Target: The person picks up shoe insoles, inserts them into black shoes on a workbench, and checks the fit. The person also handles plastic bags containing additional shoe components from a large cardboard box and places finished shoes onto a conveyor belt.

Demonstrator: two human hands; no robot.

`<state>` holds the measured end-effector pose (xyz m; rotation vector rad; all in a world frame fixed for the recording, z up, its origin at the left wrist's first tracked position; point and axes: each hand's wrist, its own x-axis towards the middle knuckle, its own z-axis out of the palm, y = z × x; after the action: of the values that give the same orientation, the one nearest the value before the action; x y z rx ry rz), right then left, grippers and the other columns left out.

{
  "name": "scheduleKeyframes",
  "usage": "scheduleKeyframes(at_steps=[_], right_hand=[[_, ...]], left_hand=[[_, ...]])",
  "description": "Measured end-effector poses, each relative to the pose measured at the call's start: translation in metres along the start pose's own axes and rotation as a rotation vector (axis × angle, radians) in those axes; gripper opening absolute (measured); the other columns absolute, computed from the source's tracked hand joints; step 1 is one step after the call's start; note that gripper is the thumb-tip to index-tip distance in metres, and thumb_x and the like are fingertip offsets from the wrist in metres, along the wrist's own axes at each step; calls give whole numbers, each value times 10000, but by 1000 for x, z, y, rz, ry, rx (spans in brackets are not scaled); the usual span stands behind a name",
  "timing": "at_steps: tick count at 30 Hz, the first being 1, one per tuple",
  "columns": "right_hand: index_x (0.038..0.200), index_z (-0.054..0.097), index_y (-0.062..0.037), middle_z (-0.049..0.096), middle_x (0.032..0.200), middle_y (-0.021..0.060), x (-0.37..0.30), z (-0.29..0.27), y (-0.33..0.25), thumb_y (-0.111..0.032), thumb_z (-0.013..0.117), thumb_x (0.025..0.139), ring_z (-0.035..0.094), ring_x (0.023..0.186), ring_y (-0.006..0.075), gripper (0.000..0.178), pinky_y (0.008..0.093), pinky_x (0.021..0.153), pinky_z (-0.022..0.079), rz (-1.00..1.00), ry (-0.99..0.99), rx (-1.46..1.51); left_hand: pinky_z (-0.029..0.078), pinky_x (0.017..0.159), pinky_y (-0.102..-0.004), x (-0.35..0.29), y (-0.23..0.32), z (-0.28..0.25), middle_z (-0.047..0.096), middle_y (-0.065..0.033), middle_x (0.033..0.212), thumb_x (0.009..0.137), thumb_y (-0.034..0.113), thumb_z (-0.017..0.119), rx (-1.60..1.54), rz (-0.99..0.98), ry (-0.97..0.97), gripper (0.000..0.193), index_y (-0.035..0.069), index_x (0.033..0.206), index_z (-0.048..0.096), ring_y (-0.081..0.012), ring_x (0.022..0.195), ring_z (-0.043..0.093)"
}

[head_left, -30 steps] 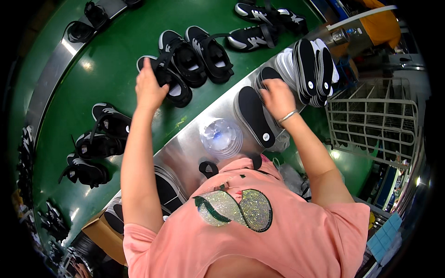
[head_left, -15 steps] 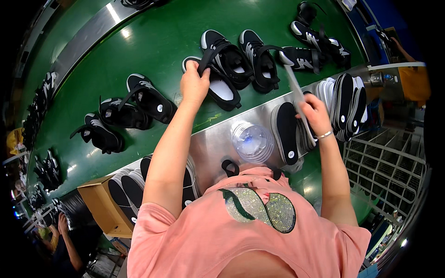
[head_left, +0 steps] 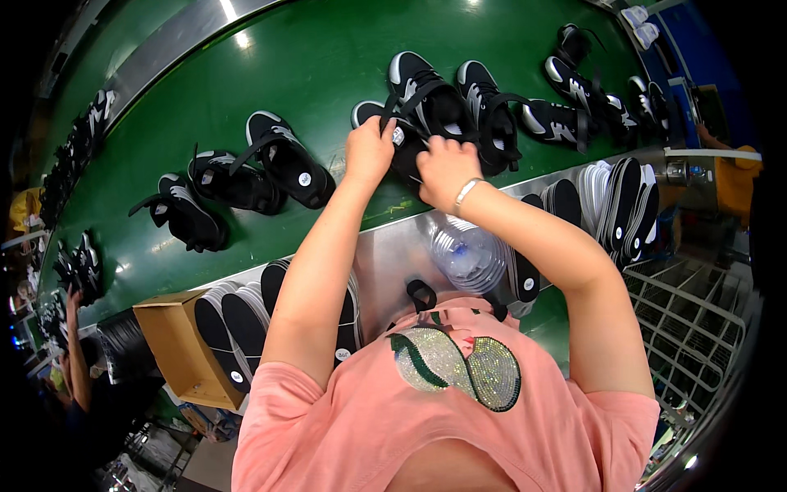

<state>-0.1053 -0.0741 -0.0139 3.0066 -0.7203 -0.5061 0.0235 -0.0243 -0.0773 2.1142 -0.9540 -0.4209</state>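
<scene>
A black sneaker with a silver toe [head_left: 366, 111] lies on the green table in front of me. My left hand [head_left: 370, 151] is closed on its strap and upper beside the opening. My right hand [head_left: 448, 170] is closed at the heel end of a black insole [head_left: 405, 157], which lies in that shoe's opening, a pale round label showing near its front. Fingers hide the insole's edges and the shoe's heel. Right behind it stand another sneaker [head_left: 443, 107] and a further sneaker [head_left: 492, 123], both with pale insides.
Left on the green table [head_left: 328, 49] are several sneakers [head_left: 287, 164]; more sneakers [head_left: 566, 123] sit at the far right. Insole stacks [head_left: 619, 201] line the metal ledge, with clear plastic containers [head_left: 469, 256] between. An open cardboard box [head_left: 184, 348] and a wire rack [head_left: 684, 320] flank me.
My right hand has carried an insole from the stacks on the right leftward into the sneaker. My left hand has kept its hold on the shoe. The view has shifted slightly.
</scene>
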Motion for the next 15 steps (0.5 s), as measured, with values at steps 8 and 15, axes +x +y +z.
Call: scheduleKeyframes(at_steps=[8,15], right_hand=[[723,641,-61,595,785,104,-8,-8,1,-80,560,664,596,746,232,103,323,593,500,-168,6,-59],[808,647,-24,628,825,152,48,31,-3,-63,526,703,614,803,266,165,345,683,494,-90,-213,137]], left_hand=[[421,601,-456,-4,1,7,569,-192,649,811,281,513,3,-77,69,277,20,731,563,-381,651,548],[406,574,-454,-6,3,3,559,-192,628,812,289,513,-99,-79,57,297,10,719,553,-386,634,539]])
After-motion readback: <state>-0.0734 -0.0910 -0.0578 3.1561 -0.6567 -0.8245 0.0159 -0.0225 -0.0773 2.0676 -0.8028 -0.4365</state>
